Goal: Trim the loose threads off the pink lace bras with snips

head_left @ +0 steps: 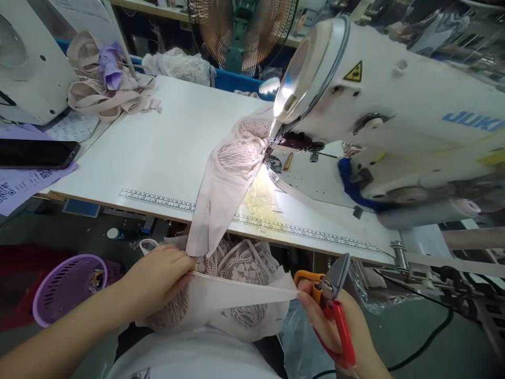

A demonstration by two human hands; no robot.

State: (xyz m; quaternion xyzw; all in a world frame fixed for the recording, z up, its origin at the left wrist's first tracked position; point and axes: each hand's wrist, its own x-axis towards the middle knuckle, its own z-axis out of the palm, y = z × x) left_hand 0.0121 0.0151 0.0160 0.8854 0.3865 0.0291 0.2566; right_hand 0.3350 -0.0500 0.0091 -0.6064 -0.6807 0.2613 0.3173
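Observation:
A pale pink lace bra [240,300] lies across my lap, its fabric edge drawn straight between both hands. My left hand [165,273] grips that edge at the left, fingers closed. At the other end, my right hand [335,316] pinches the tip of the band between thumb and finger. The same hand holds scissors [335,295] with orange and red handles, their blades pointing up and apart from the fabric. Another lace bra piece [240,150] lies under the needle of the sewing machine [379,95] and hangs over the table's front edge.
The white table [165,142] has a printed ruler along its front. At the left are a phone [37,153], papers and bunched beige straps [98,95]. A purple basket [71,289] stands below at the left. A fan [241,31] is behind the table.

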